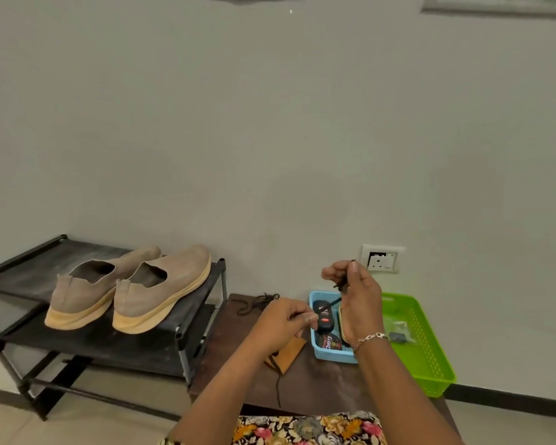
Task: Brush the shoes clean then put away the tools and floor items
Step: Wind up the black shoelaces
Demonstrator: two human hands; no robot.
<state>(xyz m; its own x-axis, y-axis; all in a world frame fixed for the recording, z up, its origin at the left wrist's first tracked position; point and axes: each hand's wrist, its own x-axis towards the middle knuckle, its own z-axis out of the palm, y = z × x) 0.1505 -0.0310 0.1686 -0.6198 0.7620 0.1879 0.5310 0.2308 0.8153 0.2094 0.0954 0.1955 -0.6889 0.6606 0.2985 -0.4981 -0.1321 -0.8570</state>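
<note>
Two tan slip-on shoes (pixel 129 289) with pale yellow soles stand side by side on the top shelf of a black shoe rack (pixel 23 261). My right hand (pixel 355 293) is raised over a blue tray (pixel 315 298) and pinches a dark shoelace (pixel 336 301). The lace runs down and left to my left hand (pixel 283 321), which pinches its lower part. The blue tray holds black polish containers and a brush, partly hidden behind my right hand.
A dark wooden low table (pixel 305 383) carries the blue tray, a green basket (pixel 427 351) with small dark items, a second coiled lace (pixel 254 303) and a brown leather piece (pixel 291 351). A wall socket (pixel 382 257) sits behind. Tiled floor lies below.
</note>
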